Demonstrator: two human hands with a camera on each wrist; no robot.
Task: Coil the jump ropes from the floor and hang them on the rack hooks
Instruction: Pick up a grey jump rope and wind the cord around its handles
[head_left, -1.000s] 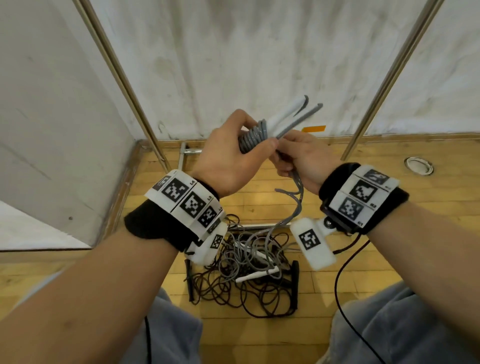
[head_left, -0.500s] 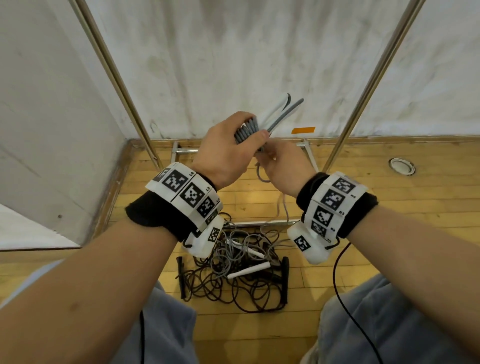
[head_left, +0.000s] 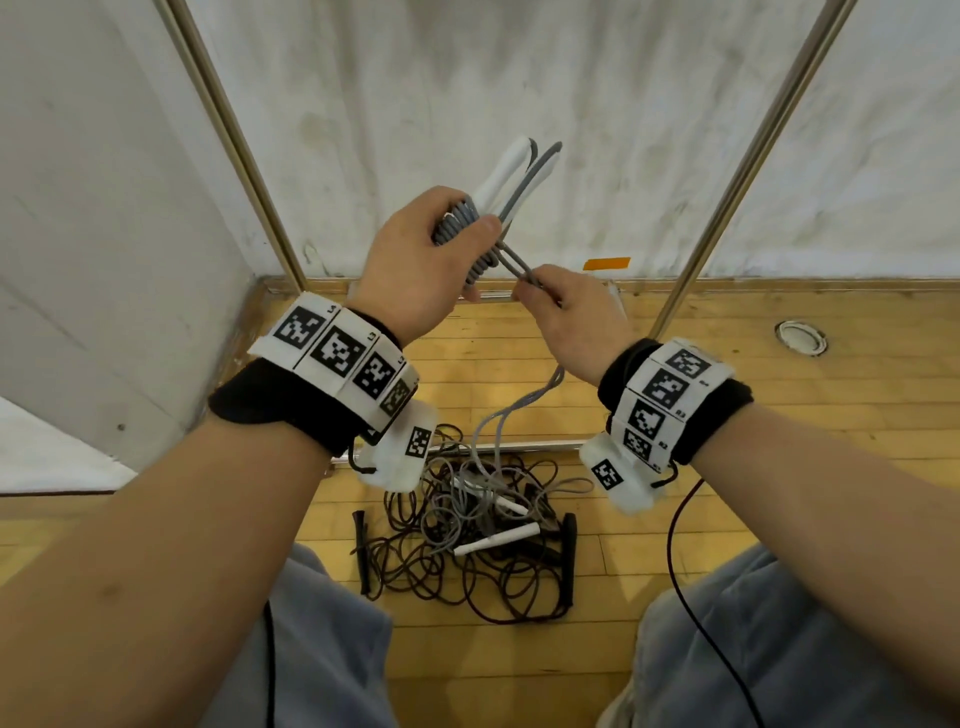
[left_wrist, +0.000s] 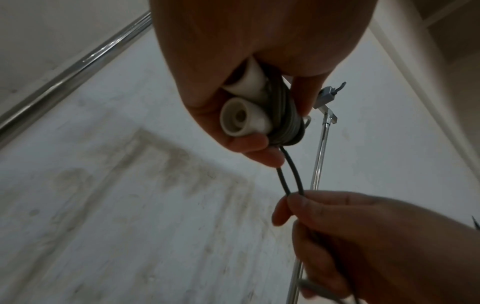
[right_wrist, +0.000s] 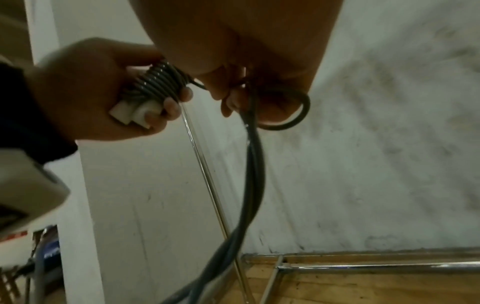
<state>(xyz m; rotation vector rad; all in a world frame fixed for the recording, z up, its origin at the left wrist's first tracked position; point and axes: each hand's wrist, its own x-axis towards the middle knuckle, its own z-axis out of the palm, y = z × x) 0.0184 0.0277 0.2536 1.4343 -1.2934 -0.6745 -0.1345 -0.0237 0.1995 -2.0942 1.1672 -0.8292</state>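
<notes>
My left hand (head_left: 441, 254) grips a grey jump rope (head_left: 462, 228) wound in tight turns round its two white handles (head_left: 506, 174), which stick up past my fingers. In the left wrist view the handle ends (left_wrist: 242, 117) and the grey coil (left_wrist: 284, 123) sit inside the curled fingers. My right hand (head_left: 563, 312) pinches the doubled grey cord (head_left: 514, 262) just right of the coil; the loose cord (right_wrist: 253, 164) hangs from it down to the floor. A tangle of jump ropes (head_left: 467, 540), dark and grey, lies on the wooden floor below my hands.
Two slanting metal rack poles (head_left: 244, 150) (head_left: 748, 156) stand against the stained white wall, with a rack base bar (right_wrist: 363, 267) on the floor. A rack hook (left_wrist: 330, 94) shows high on a pole. A round floor fitting (head_left: 800, 336) lies at right. My knees fill the bottom corners.
Both hands rose a little. My right hand moved out from under the coil to its right, pulling the doubled cord taut; the wound coil on the handles has grown.
</notes>
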